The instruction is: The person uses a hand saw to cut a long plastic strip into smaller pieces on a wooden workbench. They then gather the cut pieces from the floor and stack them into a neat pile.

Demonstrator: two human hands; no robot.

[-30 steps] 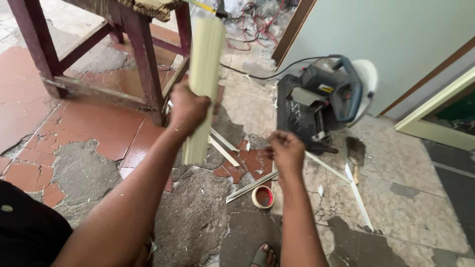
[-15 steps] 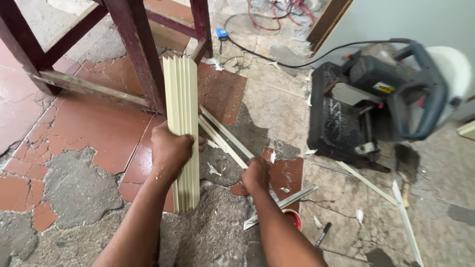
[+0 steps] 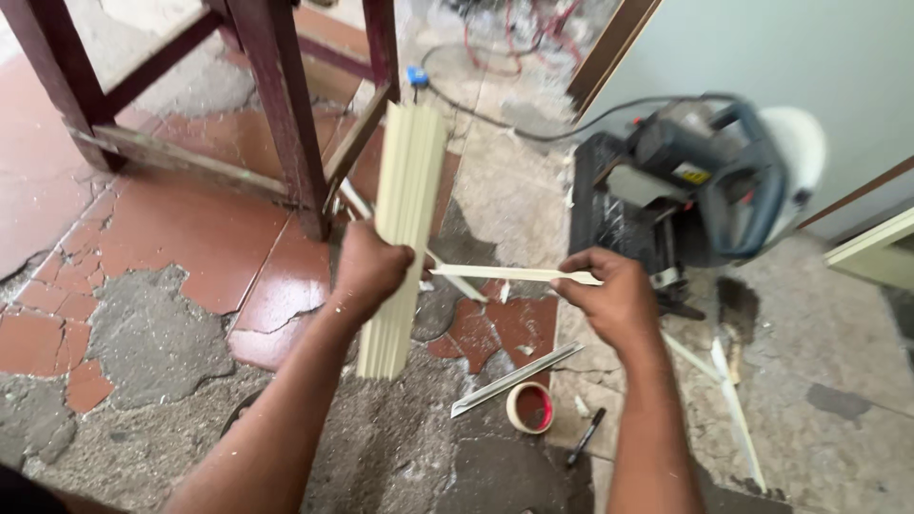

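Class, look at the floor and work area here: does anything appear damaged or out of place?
Yes. The red floor tiles are cracked and broken away, baring rough grey cement. Offcut strips, a tape roll and a marker lie scattered among debris.

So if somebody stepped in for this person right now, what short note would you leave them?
Left hand: gripping a bundle of cream strips, held upright over the floor.
Right hand: holding one single strip crosswise, its tip toward the bundle.
Nearby: saw to the right, tape roll, marker and loose strips on the cracked floor.
Done: many strips gathered.
Left: the single strip is not yet in the bundle.
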